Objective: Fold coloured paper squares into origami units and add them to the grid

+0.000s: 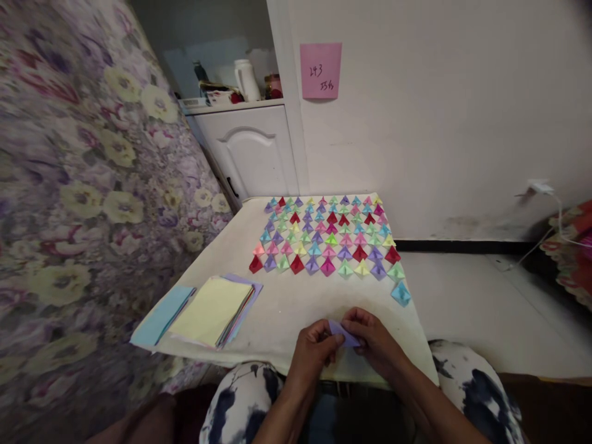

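A small purple piece of folded paper (pixel 348 338) is pinched between my two hands above the table's near edge. My left hand (pixel 316 348) grips its left side with thumb and fingers closed. On the right side my right hand (pixel 372 338) holds it with thumb and fingertips. Parts of the paper are hidden behind the fingers. Farther back on the table stand rows of small folded paper pieces (pixel 327 265) in red, purple, green, pink, blue and yellow. A single blue folded piece (pixel 401 293) sits near the right edge, closest to my right hand.
A stack of coloured paper sheets (pixel 210 311), yellow on top, lies at the table's left beside blue sheets (pixel 164 314). The cream-covered table (pixel 296 305) meets a wall at the back. A floral curtain (pixel 92 203) hangs on the left. A pink note (pixel 320 71) is on the wall.
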Demonstrator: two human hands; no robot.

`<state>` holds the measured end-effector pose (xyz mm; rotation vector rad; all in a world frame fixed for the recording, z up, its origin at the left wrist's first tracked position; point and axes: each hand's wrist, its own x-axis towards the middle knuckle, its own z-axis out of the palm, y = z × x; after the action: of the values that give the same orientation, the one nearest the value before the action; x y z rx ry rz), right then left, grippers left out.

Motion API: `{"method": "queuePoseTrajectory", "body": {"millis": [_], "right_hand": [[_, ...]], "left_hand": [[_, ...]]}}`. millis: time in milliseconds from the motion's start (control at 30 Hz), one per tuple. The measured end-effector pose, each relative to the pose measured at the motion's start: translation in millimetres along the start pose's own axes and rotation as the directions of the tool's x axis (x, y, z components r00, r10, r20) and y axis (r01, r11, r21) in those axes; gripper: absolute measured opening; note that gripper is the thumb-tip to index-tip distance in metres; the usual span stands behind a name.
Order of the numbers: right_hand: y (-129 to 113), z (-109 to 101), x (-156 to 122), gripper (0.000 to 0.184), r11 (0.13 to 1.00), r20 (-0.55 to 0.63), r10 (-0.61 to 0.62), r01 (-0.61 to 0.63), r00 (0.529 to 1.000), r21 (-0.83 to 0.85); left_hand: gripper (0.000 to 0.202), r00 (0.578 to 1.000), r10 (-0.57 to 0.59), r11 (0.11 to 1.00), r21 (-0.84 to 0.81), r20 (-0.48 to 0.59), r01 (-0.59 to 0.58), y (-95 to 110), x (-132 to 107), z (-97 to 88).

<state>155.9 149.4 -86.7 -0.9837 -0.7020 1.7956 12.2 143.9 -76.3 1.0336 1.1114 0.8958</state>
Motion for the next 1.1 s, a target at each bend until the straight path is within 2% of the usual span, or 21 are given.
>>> {"method": "queuePoseTrajectory", "body": {"millis": [333, 467, 600, 700, 800, 933, 1100], "right_hand": [[2.1, 5.1, -0.8, 0.029, 1.000, -0.007, 0.016, -0.016, 1.000, 0.003], [2.9, 4.2, -1.5, 0.029, 0.999, 0.018, 0.033, -0.033, 0.999, -0.001], [3.0, 4.3, -2.6, 0.029, 0.998, 0.056, 0.053, -0.051, 0.997, -0.046], [2.4, 4.6, -3.2, 0.030, 0.996, 0.052, 0.059, -0.055, 0.997, -0.074], [2.8, 3.7, -2.4, 0.031, 0.992, 0.012, 0.027, -0.026, 1.000, -0.125], [6.0, 1.2, 1.2, 0.032, 0.972, -0.034, -0.088, 0.078, 0.996, -0.221], [4.2, 0.3, 2.3, 0.029, 0.938, -0.016, -0.159, 0.147, 0.987, -0.314]], "left_hand": [[0.026, 0.997, 0.034, 0.997, -0.067, -0.068, -0.038, 1.6, 0.3, 3.8], [0.035, 0.998, 0.020, 0.994, -0.102, -0.056, -0.025, 2.9, 0.3, 3.8], [0.022, 1.000, 0.016, 0.998, -0.068, -0.023, -0.017, 2.6, 0.3, 1.8], [0.020, 1.000, 0.022, 0.997, -0.073, -0.017, -0.023, 2.4, 0.2, 0.8], [0.021, 1.000, 0.015, 0.996, -0.086, -0.023, -0.017, 2.4, 0.3, 0.6], [0.024, 0.999, -0.006, 0.996, -0.086, -0.036, 0.003, 1.8, 0.2, 0.6], [0.027, 0.999, -0.015, 0.993, -0.114, 0.029, 0.018, 0.7, 0.6, 0.8]]}}
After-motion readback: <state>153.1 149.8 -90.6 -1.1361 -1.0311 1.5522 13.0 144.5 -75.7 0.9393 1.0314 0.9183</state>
